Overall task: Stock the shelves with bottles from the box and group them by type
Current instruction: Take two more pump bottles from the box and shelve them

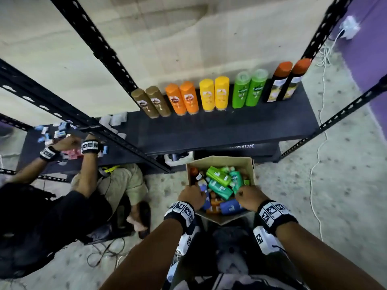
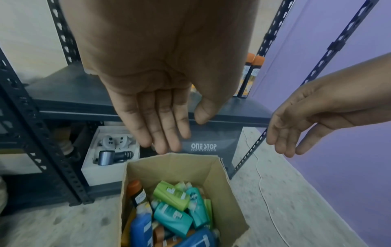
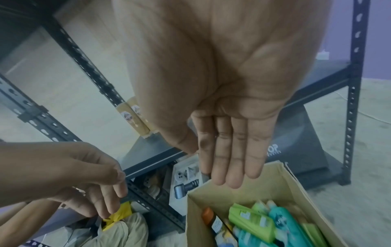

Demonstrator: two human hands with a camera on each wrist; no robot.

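From my head view, my left hand [image 1: 191, 194] and right hand [image 1: 249, 198] hang over the open brown cardboard box [image 1: 250, 170] on the floor, but only their backs show there, so the fingers are hidden. My wrist views settle it: both hands are flat, fingers straight and together, holding nothing, above the box rim. The jumbled green, teal, blue and orange-capped bottles [image 2: 171, 217] inside overlap, so I cannot count them. On the dark shelf board [image 1: 230, 126] stand 10 upright bottles [image 1: 213, 94] in 5 colour pairs; the wrist views cut most off. Only they show the black "ONE STOP" box [image 2: 209, 145] clearly.
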